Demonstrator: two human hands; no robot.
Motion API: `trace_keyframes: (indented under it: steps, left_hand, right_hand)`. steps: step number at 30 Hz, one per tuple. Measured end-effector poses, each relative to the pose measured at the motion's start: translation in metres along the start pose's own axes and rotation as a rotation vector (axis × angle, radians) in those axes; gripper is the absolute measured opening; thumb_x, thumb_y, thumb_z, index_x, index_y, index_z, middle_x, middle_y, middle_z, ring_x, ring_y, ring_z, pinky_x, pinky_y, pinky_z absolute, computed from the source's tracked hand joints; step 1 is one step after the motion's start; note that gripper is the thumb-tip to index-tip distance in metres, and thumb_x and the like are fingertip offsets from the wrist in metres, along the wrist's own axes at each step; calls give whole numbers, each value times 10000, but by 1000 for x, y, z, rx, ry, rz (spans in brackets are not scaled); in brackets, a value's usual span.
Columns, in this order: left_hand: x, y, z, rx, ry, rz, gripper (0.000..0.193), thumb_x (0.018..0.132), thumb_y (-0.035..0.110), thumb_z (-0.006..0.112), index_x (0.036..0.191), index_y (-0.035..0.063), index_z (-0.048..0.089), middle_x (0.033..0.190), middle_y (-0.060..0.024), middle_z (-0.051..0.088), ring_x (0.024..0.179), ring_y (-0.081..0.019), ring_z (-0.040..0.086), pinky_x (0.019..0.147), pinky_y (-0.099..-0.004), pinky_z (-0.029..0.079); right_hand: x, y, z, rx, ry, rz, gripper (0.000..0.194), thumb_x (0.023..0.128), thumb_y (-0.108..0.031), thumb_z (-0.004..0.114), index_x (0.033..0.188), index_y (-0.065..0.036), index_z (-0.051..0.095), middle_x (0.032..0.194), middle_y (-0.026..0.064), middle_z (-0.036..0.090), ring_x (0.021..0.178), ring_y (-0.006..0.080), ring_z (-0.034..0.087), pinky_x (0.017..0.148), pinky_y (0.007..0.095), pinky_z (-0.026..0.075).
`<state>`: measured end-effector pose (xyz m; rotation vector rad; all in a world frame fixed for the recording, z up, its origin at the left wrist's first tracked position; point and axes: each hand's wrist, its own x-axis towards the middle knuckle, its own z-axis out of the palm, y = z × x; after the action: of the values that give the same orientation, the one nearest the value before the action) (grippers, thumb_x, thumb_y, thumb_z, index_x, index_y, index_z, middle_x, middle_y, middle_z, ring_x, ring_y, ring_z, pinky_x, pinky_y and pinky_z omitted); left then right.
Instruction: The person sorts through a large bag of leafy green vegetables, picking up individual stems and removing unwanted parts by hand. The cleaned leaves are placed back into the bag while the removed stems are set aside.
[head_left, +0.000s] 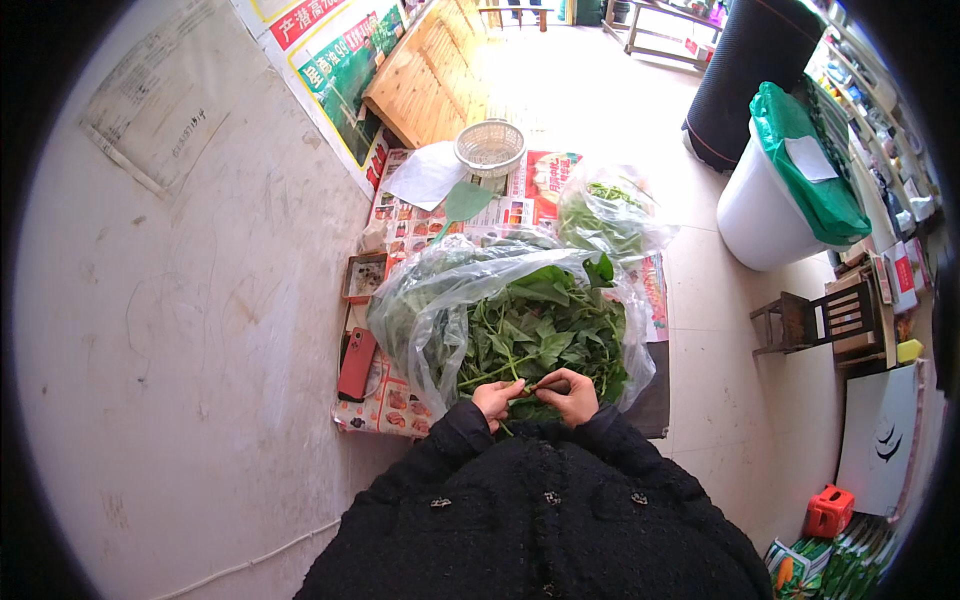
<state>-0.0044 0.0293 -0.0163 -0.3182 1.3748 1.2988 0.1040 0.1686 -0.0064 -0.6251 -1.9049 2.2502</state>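
Note:
My left hand (495, 400) holds a green leafy stem between thumb and fingers, low in the view near my body. My right hand (571, 396) pinches the same stem just to the right, the fingertips of both hands almost meeting. Under and beyond them lies a large heap of leafy greens (551, 337) in an open clear plastic bag (427, 330). Farther back stands a second clear bag (607, 214) with green stems inside. The exact spot where the fingers grip is too small to see well.
The table is covered with printed paper (397, 401). A red phone (358, 364) and a small box (365, 277) lie at its left edge, beside the wall. Behind are a green fan-shaped thing (466, 201) and a white plastic basket (490, 148). A white bin (754, 217) stands right.

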Motion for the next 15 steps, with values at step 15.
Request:
trace_keyframes:
  steps: [15]
  left_hand:
    - [-9, 1, 9, 123, 45, 102, 256, 813, 309, 611, 837, 58, 570, 601, 59, 438, 392, -26, 239, 356, -211, 165]
  right_hand:
    - [-6, -5, 6, -159, 47, -110, 102, 732, 3, 641, 812, 6, 577, 740, 67, 627, 708, 117, 608, 641, 249, 484]
